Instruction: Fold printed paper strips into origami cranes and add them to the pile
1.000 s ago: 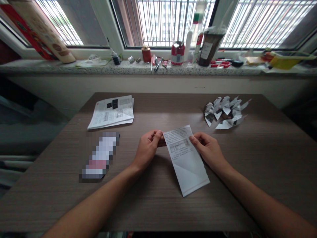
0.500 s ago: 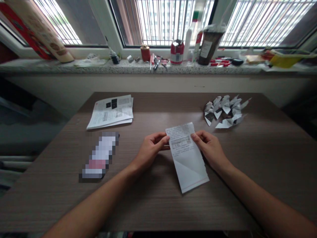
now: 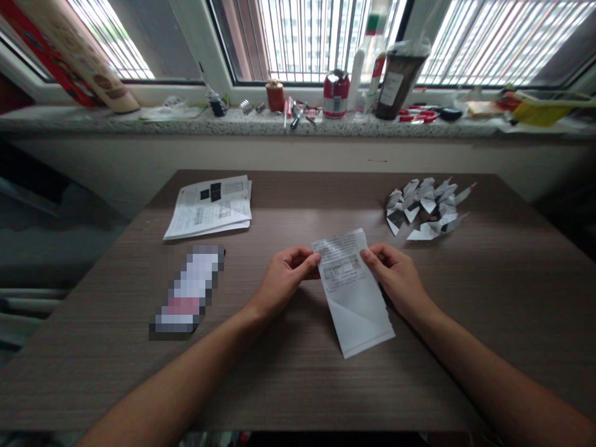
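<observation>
A printed sheet of paper [image 3: 356,304], long and narrow with a ragged right edge and a crease across its lower half, is held above the table between both hands. My left hand [image 3: 291,273] pinches its upper left edge, thumb on top. On the opposite edge, my right hand [image 3: 391,270] grips with the thumb on the printed side; its other fingers are partly hidden behind the sheet. Text and a small diagram fill the upper part, while the lower part is blank but for a thin red line near the end.
The brown table [image 3: 279,385] carries a stack of printed papers [image 3: 209,208] at back left, a blurred-out phone [image 3: 189,288] nearer me, and a ring of folded paper pieces [image 3: 426,208] at back right. A red can [image 3: 336,93] and a dark cup [image 3: 400,81] stand on the windowsill.
The view has shifted very slightly. Both hands keep the same hold on the sheet, which looks practically unchanged.
</observation>
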### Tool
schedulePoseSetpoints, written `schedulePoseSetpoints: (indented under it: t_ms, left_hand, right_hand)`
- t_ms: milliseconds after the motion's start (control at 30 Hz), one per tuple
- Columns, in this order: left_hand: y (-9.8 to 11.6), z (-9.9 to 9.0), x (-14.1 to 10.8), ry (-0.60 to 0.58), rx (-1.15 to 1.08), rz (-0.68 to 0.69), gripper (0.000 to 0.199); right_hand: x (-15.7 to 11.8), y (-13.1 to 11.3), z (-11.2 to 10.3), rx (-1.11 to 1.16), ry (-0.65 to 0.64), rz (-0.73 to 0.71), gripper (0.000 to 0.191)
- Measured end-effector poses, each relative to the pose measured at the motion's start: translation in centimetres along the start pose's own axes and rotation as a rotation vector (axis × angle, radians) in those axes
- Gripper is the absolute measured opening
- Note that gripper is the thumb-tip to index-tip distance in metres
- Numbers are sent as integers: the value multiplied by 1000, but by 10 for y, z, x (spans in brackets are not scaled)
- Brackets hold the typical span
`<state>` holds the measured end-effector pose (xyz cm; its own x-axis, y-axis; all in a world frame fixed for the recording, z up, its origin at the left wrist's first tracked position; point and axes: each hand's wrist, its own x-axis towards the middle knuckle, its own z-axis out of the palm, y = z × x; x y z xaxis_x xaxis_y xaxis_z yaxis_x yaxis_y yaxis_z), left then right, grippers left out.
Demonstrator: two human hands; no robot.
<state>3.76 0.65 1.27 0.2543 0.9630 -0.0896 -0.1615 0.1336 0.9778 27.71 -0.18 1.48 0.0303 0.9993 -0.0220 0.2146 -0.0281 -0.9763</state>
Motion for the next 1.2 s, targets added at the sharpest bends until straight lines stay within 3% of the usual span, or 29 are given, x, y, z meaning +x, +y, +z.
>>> schedulePoseSetpoints:
  t_ms: [700, 833, 1000, 1200]
  left_hand:
    - [4, -4, 3, 102, 112, 116, 30]
    - [4, -1, 2, 48, 34, 71, 28]
    - [2, 3, 0, -111, 36, -27, 28]
    - [0, 5, 1, -91, 33, -18, 28]
  right_hand:
    - [-2, 3, 3, -41, -29, -43, 41]
    - [-2, 3, 3, -20, 19, -23, 40]
    - [2, 7, 0, 22, 75, -30, 40]
    - [2, 8, -1, 44, 59, -23, 39]
